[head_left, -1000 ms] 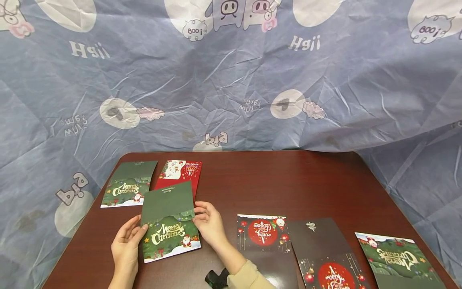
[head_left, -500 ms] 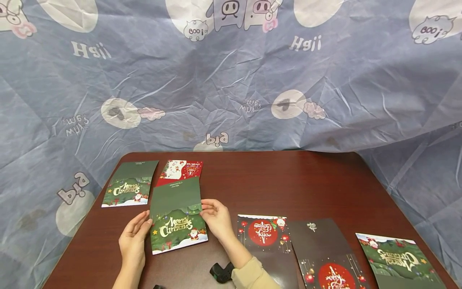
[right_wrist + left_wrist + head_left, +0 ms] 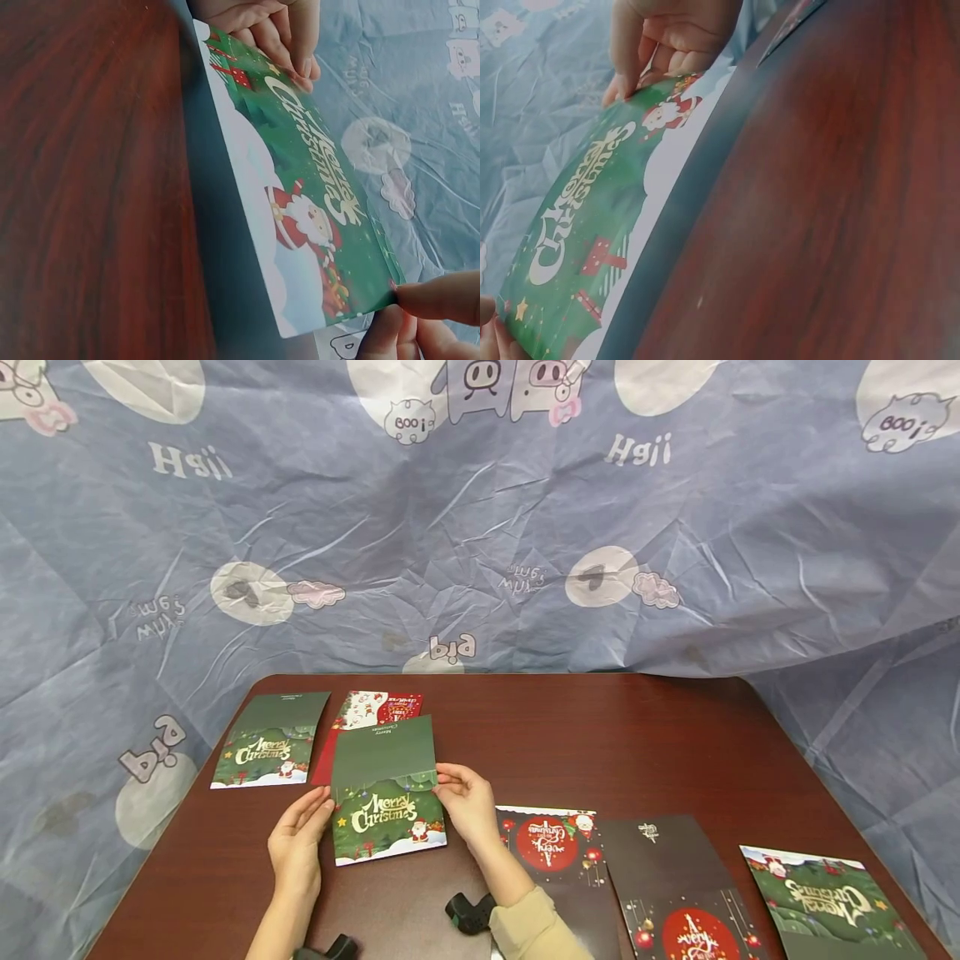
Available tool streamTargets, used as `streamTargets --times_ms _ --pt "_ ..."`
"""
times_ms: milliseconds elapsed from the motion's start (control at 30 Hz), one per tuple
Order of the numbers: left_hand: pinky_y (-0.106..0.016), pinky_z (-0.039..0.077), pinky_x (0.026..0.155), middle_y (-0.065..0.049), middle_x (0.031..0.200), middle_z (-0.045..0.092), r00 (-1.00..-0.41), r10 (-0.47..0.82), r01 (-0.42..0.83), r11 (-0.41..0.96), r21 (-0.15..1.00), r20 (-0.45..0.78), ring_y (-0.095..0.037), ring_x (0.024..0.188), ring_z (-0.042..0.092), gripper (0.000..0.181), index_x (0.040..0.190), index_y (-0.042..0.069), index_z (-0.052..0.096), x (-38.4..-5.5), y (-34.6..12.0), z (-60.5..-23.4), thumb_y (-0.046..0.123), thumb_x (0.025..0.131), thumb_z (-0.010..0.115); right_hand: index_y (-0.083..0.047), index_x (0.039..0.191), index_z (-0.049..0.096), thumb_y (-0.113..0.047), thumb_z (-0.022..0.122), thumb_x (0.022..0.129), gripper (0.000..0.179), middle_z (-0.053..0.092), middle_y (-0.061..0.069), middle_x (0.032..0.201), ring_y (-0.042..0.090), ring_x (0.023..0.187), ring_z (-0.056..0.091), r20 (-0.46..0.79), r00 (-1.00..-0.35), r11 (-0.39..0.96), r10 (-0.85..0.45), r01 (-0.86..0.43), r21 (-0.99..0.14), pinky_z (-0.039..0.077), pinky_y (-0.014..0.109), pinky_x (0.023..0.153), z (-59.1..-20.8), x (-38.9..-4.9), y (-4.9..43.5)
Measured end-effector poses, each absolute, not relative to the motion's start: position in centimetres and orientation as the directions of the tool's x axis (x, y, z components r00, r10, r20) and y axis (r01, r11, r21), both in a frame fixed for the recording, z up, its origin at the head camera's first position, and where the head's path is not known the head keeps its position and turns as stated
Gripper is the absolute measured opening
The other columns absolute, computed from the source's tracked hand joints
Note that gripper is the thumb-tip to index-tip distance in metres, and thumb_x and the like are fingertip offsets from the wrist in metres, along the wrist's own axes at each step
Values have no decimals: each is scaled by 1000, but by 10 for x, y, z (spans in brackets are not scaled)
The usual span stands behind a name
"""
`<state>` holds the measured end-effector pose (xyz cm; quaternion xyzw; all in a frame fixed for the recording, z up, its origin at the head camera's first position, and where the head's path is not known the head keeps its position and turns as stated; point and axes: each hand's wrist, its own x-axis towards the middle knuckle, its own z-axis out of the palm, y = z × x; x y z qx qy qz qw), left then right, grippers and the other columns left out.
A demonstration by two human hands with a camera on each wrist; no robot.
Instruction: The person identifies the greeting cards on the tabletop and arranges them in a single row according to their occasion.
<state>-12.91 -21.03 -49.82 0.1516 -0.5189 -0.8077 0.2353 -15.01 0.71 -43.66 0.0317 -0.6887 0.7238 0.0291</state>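
Note:
Between both hands is an unfolded green Christmas card point(image 3: 386, 806), lettered "Merry Christmas" with a Santa in one corner. My left hand point(image 3: 297, 837) pinches its left edge between thumb and fingers. On the opposite edge my right hand point(image 3: 468, 803) pinches it the same way. In the right wrist view, the card point(image 3: 300, 187) is raised off the wood, with a thumb on its upper face. The card partly covers a red Christmas card point(image 3: 365, 710) behind it. A second green card point(image 3: 266, 752) lies flat at the far left.
Two dark cards with red circles, one point(image 3: 551, 852) beside my right forearm and one point(image 3: 682, 893) farther right, lie on the brown table point(image 3: 585, 743). Another green card point(image 3: 832, 893) is near the right edge. A printed blue-grey cloth point(image 3: 480, 543) hangs behind.
Both hands have carried the green card rightward and slightly away, keeping hold of its edges. More of the red card's left side now shows. The other cards stay put.

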Motion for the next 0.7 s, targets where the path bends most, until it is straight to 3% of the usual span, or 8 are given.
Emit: streamTargets --times_ms 400,700 --pt "-19 52 69 0 91 72 -845 -534 238 -301 924 44 -10 86 66 27 107 -14 61 -143 -203 -503 -9 81 66 17 109 60 12 57 82 28 60 32 98 35 87 61 53 -998 -51 34 -54 -997 46 13 66 -436 -156 15" --pt "-21 52 75 -3 93 71 -853 -518 260 -302 917 71 -13 88 67 33 108 -19 58 -155 -192 -502 -12 78 68 14 111 61 8 57 83 28 63 27 99 20 81 63 21 -998 -97 58 -27 -995 48 17 68 -438 -161 23"
